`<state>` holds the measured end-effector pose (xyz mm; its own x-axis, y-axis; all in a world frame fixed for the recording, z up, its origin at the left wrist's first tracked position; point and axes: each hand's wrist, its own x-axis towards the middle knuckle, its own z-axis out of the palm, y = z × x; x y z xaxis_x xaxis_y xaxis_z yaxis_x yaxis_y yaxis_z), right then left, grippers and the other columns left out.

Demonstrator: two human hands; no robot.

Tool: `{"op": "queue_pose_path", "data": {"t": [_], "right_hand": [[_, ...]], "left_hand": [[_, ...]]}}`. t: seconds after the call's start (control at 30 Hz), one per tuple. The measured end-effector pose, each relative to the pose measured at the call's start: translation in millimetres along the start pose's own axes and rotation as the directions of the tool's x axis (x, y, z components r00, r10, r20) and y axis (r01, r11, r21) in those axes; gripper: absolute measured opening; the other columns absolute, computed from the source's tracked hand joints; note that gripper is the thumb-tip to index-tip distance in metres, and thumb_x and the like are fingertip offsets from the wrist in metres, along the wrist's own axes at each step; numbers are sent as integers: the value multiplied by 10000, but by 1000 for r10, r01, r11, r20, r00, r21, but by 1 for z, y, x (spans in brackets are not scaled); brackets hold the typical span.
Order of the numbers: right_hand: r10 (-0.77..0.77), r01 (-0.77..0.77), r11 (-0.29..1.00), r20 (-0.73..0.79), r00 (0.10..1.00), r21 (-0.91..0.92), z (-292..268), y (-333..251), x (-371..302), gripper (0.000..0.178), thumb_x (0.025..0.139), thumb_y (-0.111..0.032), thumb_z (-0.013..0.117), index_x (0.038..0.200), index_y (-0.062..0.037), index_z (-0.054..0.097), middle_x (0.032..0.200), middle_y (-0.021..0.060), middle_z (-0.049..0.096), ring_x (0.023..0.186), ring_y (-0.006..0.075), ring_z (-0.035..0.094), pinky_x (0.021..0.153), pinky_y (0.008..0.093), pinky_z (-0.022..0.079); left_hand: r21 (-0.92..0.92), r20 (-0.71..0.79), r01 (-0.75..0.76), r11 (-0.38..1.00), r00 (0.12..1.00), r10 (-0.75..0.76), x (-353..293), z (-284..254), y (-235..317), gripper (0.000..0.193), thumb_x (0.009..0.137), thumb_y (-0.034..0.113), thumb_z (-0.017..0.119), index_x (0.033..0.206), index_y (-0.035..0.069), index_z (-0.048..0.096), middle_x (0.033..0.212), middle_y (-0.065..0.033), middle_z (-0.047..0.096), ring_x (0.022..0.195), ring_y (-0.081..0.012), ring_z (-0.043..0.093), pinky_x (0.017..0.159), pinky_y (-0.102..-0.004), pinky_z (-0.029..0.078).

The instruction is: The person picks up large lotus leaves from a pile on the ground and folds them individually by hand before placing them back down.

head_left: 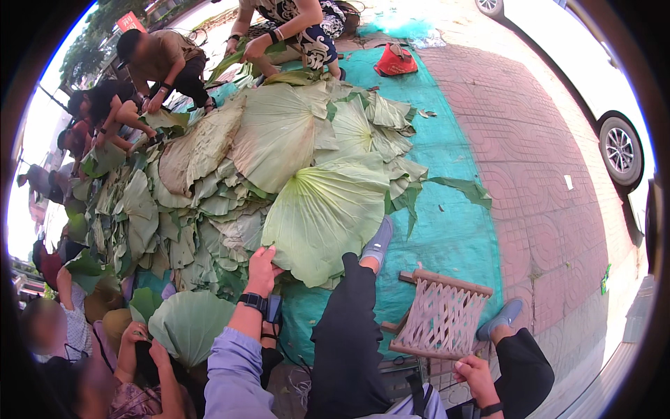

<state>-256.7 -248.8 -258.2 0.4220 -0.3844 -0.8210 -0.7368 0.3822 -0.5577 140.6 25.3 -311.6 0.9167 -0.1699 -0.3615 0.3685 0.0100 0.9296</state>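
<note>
A large pale green lotus leaf [328,209] lies spread over the near side of a big heap of lotus leaves [209,237]. My left hand [262,271] pinches its lower left edge between thumb and fingers. Pale veins fan out from the leaf's yellowish centre. My right hand [474,376] hangs low at the right, above my knee and just past the near edge of a small folding stool [441,314] with a woven strap seat. Its fingers are curled together; what they hold, if anything, is too small to make out.
The heap rests on a green tarp [453,223] over reddish paving [537,188]. A red bag [396,60] stands at the tarp's far edge. Several people handle leaves along the far and left sides; one close by holds a leaf [192,327]. A white car [579,63] is parked right.
</note>
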Motion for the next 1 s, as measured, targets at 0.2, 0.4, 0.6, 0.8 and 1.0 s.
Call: {"op": "queue_pose_path", "data": {"t": [0.2,0.4,0.6,0.8,1.0], "right_hand": [[-34,34,999,4,999,17,0,2,1,94,790,-89,561,759,0,570,652,51,576,567,123,551,522,240,452],[-79,77,994,34,996,72,3,-1,-2,98,792,-90,568,764,4,565,650,38,558,563,105,519,514,233,426],[-139,136,985,17,990,108,8,-9,-11,105,788,-85,571,765,16,560,649,21,539,561,84,491,510,219,403],[-192,188,978,42,981,90,5,-10,-12,123,787,-102,572,766,19,565,654,15,540,559,79,479,516,218,396],[-329,322,934,19,944,157,33,-68,10,176,813,-187,556,818,-12,568,703,18,552,619,90,505,561,219,411]], "left_hand": [[12,-174,-110,994,979,110,12,36,37,125,835,128,528,728,88,478,703,57,454,621,-50,401,565,-212,355],[297,213,-524,798,851,480,23,72,80,307,852,145,516,611,76,338,627,67,297,598,-36,255,503,-202,249],[249,416,-554,795,802,429,-8,124,118,269,849,138,531,638,44,393,610,72,317,589,-33,278,499,-202,278],[347,699,-544,764,693,176,-46,161,95,184,838,144,543,742,-8,502,662,31,423,641,-58,394,565,-231,354],[324,937,-776,541,341,-71,-62,174,90,184,780,155,553,780,-21,499,736,-147,492,708,-314,483,639,-358,398]]}}
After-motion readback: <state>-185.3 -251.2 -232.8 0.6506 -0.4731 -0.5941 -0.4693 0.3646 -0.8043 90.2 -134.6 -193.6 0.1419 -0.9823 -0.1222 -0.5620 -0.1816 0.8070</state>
